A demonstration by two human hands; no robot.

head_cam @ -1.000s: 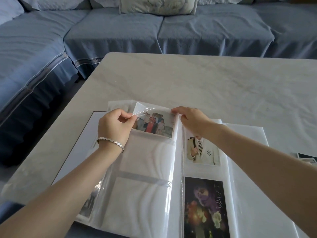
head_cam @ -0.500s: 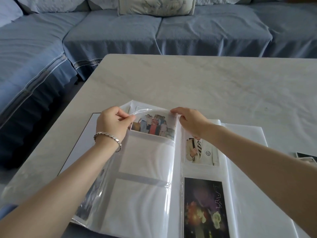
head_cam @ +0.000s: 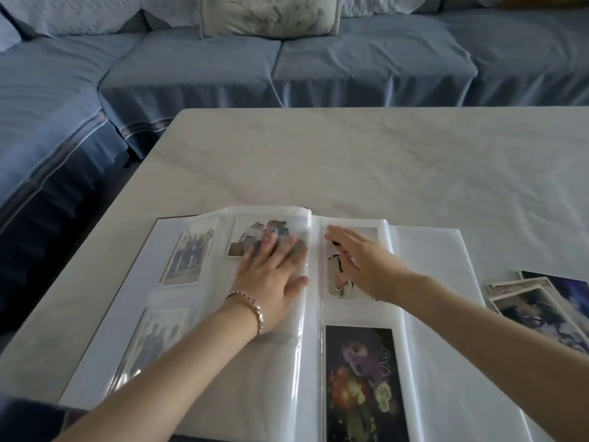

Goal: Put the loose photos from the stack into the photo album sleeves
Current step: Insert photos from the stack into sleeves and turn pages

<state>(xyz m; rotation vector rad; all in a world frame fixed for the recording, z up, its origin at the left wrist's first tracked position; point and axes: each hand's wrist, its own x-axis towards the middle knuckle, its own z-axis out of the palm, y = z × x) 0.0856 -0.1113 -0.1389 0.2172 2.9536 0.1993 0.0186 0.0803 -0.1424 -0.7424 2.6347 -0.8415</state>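
Photo album (head_cam: 427, 266) lies open under both my hands, and the group photo (head_cam: 267, 229) sits in the sleeve beneath the fingertips of my left hand (head_cam: 271, 282). That hand is flat, with its fingers straight and spread, and its palm presses the clear page just left of the spine fold. My right hand (head_cam: 363, 269) is open too, fingers relaxed over the portrait photo (head_cam: 341, 283) on the page across the fold; I cannot tell whether it touches the plastic. The loose stack (head_cam: 541, 304) sits on the table (head_cam: 350, 161), well out to the right of my right wrist.

I judge the step in hand to be seating this print. I would stroke from the palm toward the fingertips so the photo settles square in its pocket and no air bulges the film, pressing lightly so the plastic doesn't crease. An unfilled sleeve (head_cam: 255, 378) lies below my left wrist and is likely next.
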